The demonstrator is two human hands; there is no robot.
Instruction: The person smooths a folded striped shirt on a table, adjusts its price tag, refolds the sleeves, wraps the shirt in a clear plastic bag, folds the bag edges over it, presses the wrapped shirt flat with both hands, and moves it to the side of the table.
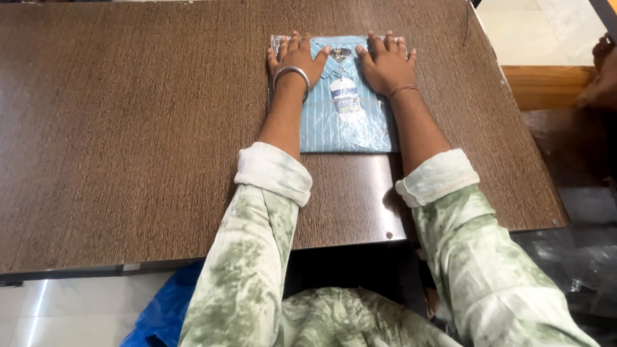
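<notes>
A folded light-blue striped shirt [344,125] in a clear plastic bag lies on the dark brown wooden table [128,128], with a paper tag near its collar. My left hand [297,59] rests flat on the shirt's upper left part, fingers spread, a metal bangle on the wrist. My right hand [387,63] lies flat on the upper right part, fingers apart, a thin thread band on the wrist. Both hands press down on the packet and grip nothing.
A blue plastic bag [164,308] lies on the floor below the table's near edge. Another person's hand [601,71] shows at the right edge by a lighter wooden ledge [546,83]. Dark clear plastic [572,257] sits at the lower right.
</notes>
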